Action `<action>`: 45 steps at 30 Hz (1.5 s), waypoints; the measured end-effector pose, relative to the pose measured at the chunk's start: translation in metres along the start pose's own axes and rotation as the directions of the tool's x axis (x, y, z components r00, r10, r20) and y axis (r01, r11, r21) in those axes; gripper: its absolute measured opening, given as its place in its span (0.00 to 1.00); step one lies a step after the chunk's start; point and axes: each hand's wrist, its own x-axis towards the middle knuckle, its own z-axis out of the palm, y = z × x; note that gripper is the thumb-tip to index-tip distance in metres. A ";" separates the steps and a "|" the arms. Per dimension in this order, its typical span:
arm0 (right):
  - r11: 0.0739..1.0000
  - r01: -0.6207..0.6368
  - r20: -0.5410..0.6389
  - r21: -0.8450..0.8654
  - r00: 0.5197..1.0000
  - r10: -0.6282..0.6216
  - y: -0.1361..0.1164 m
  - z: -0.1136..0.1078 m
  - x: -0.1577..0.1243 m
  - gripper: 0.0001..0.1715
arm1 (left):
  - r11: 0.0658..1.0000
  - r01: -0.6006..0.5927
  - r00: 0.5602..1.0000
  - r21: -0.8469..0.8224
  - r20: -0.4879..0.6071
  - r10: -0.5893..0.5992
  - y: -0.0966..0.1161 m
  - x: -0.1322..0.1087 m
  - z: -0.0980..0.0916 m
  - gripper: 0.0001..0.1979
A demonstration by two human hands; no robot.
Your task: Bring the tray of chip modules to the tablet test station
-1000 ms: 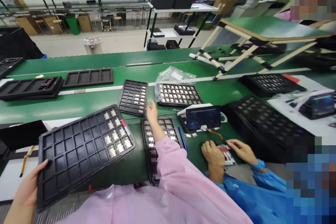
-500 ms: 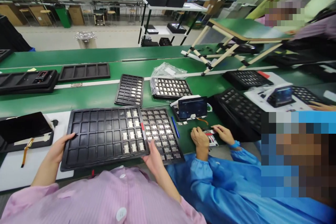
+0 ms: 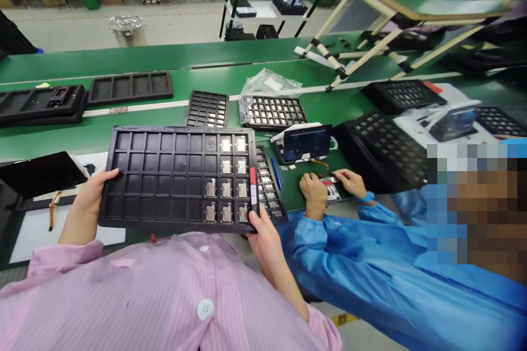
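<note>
Scene was brightly and evenly lit from overhead; shadows were faint and soft. Mild glare showed on the green bench (image 3: 164,137) and on the screen of a propped tablet (image 3: 307,141). Strong wide-angle distortion bowed straight lines toward the edges. Centre was sharp; far background and right margin were softer, with pixelated blocks masking parts

Held tray (image 3: 164,175) above table (image 3: 135,140); second tray (image 3: 269,192) right, partly beneath.

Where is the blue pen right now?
In the head view, the blue pen lies on the green bench right of centre, between the tray of parts partly hidden under the held tray and the dark tablet.
</note>
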 end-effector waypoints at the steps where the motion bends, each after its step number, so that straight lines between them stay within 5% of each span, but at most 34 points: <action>1: 1.000 0.020 0.013 -0.014 1.000 -0.020 -0.003 0.000 -0.004 0.25 | 1.000 -0.009 1.000 -0.004 0.006 0.009 0.002 -0.003 0.002 0.14; 18: 0.998 0.030 0.051 -0.061 0.998 -0.027 -0.021 -0.010 -0.027 0.28 | 1.000 0.003 0.993 0.011 -0.114 -0.002 0.008 -0.023 0.024 0.12; 30: 0.996 0.029 0.037 -0.090 0.999 -0.026 -0.019 -0.012 -0.023 0.30 | 1.000 -0.018 0.999 -0.006 -0.045 0.018 0.005 -0.014 0.015 0.16; 45: 0.995 -0.017 -0.060 -0.101 0.998 0.011 -0.028 -0.012 -0.016 0.33 | 0.995 -0.096 0.995 -0.042 -0.043 0.094 0.011 -0.021 0.028 0.14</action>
